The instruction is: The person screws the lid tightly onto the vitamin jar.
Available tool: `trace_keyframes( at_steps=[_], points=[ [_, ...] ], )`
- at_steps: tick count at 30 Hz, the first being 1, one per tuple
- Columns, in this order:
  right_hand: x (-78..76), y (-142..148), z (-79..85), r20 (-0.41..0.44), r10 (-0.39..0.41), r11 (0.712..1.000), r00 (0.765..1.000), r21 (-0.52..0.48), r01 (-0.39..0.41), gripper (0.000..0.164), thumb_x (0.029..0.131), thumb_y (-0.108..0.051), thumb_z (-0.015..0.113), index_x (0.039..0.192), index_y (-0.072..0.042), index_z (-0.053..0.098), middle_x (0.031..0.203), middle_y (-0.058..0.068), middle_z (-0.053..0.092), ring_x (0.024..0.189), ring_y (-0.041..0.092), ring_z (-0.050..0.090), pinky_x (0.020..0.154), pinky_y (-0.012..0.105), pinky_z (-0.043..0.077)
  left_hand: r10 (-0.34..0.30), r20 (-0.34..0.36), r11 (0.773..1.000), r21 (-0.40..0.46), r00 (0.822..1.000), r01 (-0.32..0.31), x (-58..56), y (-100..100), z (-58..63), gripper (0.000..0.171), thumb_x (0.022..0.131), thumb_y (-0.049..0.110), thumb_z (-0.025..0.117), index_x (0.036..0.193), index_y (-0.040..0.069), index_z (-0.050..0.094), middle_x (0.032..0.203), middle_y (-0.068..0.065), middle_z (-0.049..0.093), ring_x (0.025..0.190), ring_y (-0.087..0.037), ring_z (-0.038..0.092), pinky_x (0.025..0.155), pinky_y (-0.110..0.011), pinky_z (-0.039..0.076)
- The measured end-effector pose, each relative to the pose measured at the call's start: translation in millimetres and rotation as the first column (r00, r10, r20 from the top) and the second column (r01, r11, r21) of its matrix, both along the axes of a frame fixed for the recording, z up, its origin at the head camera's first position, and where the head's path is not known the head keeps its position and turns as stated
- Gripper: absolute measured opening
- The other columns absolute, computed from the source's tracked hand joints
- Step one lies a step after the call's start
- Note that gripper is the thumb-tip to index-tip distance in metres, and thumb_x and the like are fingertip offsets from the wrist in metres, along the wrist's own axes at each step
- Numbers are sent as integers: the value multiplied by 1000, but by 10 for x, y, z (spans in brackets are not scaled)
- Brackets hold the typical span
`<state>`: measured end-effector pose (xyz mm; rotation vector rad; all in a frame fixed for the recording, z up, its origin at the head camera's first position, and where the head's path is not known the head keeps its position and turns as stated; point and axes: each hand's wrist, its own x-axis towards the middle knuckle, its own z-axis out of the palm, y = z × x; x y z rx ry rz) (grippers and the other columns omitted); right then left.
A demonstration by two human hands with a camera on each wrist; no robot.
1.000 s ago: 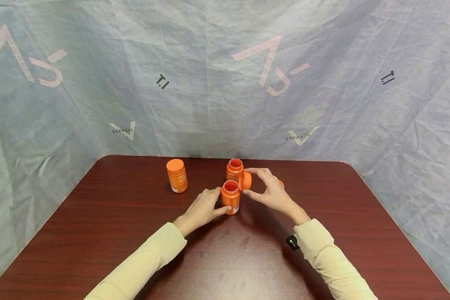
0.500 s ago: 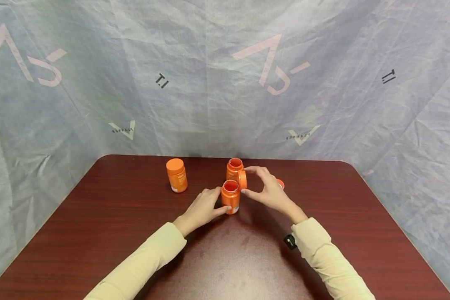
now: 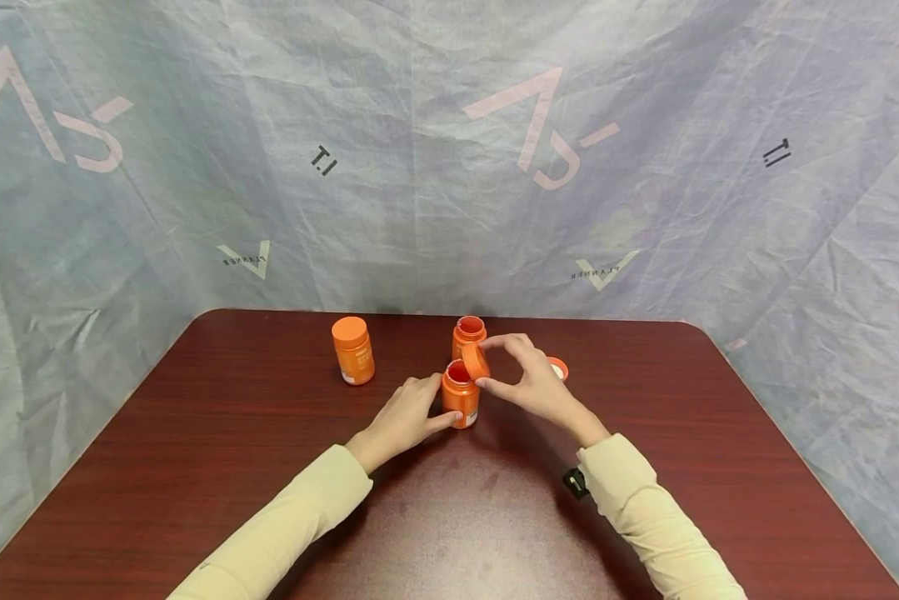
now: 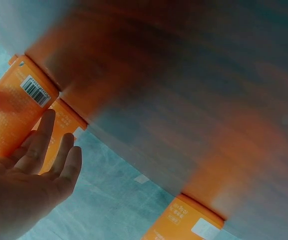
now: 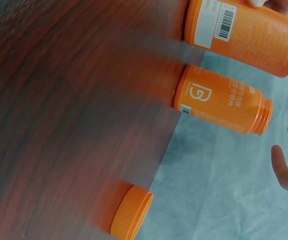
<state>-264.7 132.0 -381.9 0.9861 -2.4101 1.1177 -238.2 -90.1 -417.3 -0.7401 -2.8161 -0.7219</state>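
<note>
My left hand (image 3: 404, 414) grips an uncapped orange bottle (image 3: 460, 408) that stands upright on the table, thumb in front and fingers round its far side. Between right thumb and fingers, an orange screw cap (image 3: 476, 361) is pinched, tilted over the right side of the bottle's mouth. The right hand (image 3: 535, 382) comes in from the right. Close behind stands a second uncapped orange bottle (image 3: 466, 332), whose threaded neck shows in the right wrist view. In the left wrist view, the gripped bottle (image 4: 21, 107) has its barcode facing the camera.
A capped orange bottle (image 3: 355, 357) stands further left on the dark red wooden table (image 3: 232, 400). Another orange cap (image 3: 559, 367) lies behind the right hand, its pale inside partly showing. A grey printed cloth (image 3: 419, 208) hangs behind the table.
The right hand has moved left with the cap, from beside the bottle to over its mouth, and the cap has tipped. The loose cap on the table shows more. The left hand stays put.
</note>
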Motion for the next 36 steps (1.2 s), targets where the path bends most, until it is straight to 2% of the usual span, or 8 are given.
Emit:
trace_keyframes(
  at_steps=[6,14,23,36],
  points=[
    [-5,-34,10,-43,46,999,998,6,-46,46,75,-24,75,116,-15,57,115,-1,58,107,19,46,89,43,37,-5,2,1000,-5,1000,5,0,-5,0,54,82,44,63,122,10,50,110,-3,62,95,-25,57,85,-43,46],
    [-28,-72,12,-74,92,995,993,28,-91,42,76,-25,74,115,-18,59,114,-6,60,109,14,45,91,40,37,-9,-5,1000,-3,1000,9,-2,-9,-4,51,83,43,63,121,11,50,108,-2,62,96,-26,57,85,-43,46],
    [-29,-86,12,-47,118,993,992,15,-117,36,78,-25,73,112,-19,62,114,-5,61,111,16,44,92,44,35,-9,9,1000,-11,1000,10,-6,-3,6,52,84,44,62,122,12,49,109,-1,62,96,-25,57,85,-44,46],
    [-19,-86,36,-37,129,989,991,75,-126,33,79,-23,72,111,-18,64,119,4,59,115,18,42,93,45,36,0,16,1000,-27,1000,0,-5,3,2,52,84,45,60,122,11,50,109,-1,62,95,-24,56,84,-44,46]
  ],
)
